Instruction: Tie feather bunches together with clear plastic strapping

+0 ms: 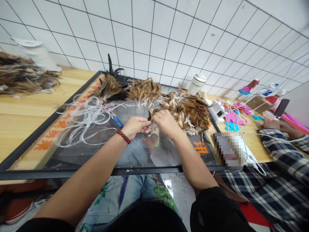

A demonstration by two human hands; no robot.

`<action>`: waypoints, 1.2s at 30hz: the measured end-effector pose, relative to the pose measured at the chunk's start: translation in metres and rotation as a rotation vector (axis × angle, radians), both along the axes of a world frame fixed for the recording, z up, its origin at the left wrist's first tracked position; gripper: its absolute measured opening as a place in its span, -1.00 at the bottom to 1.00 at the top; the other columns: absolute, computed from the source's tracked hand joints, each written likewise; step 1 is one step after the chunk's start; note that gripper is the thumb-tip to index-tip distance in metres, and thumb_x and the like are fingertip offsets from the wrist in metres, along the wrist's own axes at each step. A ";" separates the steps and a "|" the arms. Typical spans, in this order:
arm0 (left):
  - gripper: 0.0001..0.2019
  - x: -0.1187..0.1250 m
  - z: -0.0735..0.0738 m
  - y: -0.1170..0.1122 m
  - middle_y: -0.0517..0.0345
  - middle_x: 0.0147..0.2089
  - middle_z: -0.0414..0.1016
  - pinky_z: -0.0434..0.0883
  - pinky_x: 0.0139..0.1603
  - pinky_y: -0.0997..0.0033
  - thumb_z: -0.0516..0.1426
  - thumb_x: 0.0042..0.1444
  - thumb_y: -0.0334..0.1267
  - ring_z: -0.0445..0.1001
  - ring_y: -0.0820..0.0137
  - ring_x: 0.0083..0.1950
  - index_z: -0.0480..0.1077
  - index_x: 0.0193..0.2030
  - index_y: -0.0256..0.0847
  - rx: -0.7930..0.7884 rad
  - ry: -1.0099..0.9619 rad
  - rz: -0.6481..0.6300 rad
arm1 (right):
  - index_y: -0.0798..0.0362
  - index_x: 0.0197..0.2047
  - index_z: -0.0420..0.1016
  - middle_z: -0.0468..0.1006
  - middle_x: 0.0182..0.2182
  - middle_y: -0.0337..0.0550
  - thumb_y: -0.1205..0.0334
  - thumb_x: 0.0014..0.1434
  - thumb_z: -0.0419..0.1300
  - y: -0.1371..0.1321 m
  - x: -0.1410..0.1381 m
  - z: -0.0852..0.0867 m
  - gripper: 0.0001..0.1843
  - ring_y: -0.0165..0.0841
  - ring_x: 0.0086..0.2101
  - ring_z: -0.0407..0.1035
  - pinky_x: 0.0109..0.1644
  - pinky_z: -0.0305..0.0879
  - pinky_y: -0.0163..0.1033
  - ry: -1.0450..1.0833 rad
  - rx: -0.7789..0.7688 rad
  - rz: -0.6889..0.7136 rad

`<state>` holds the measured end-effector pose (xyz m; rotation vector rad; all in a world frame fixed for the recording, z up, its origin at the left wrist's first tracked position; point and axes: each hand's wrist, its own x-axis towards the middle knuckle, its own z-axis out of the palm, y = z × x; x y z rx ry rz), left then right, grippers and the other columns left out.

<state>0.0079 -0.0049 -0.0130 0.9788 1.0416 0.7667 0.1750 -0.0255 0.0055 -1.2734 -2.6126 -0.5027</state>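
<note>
The left hand point(138, 126) and right hand point(165, 122) meet over the glass-topped worktop point(79, 159), fingertips pinched together on a small dark feather point(149, 115), partly hidden by the fingers. It sits just in front of the middle feather bundle point(144, 90). Blue-handled snips point(117, 121) and tangled white ribbon point(84, 120) lie to the left; a larger feather bundle point(193, 111) lies right

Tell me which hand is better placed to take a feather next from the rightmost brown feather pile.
Right, probably. The right hand is just beside that brown feather pile, while the left hand, with the dark red beaded bracelet at its wrist, is farther away.
</note>
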 end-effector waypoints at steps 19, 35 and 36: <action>-0.94 -0.002 -0.004 0.003 0.04 -0.28 0.54 0.47 -0.14 0.40 0.21 0.03 -0.43 0.48 0.49 -0.32 0.49 -0.32 -0.32 -0.169 -0.516 0.026 | 0.04 -0.27 0.38 0.43 -0.33 -0.18 0.24 0.14 0.13 -0.004 -0.019 -0.013 -0.92 -0.35 -0.26 0.29 -0.12 0.13 -0.24 0.666 -0.089 -0.159; -0.90 -0.003 -0.002 -0.001 -0.07 -0.39 0.56 0.48 -0.32 0.48 0.22 0.04 -0.38 0.53 0.43 -0.39 0.52 -0.40 -0.41 -0.099 -0.257 -0.181 | 0.12 -0.52 0.47 0.35 -0.71 -0.38 -0.06 -0.25 0.42 0.013 -0.010 -0.019 -0.58 -0.58 -0.65 0.12 -0.54 0.02 -0.42 1.717 -1.072 -0.102; -0.89 -0.003 -0.002 -0.001 -0.10 -0.34 0.57 0.49 -0.26 0.45 0.21 0.06 -0.37 0.55 0.40 -0.34 0.53 -0.37 -0.40 -0.110 -0.282 -0.192 | 0.13 -0.51 0.50 0.39 -0.70 -0.36 -0.04 -0.27 0.43 0.014 -0.011 -0.020 -0.59 -0.58 -0.64 0.15 -0.54 0.05 -0.43 1.752 -1.061 -0.114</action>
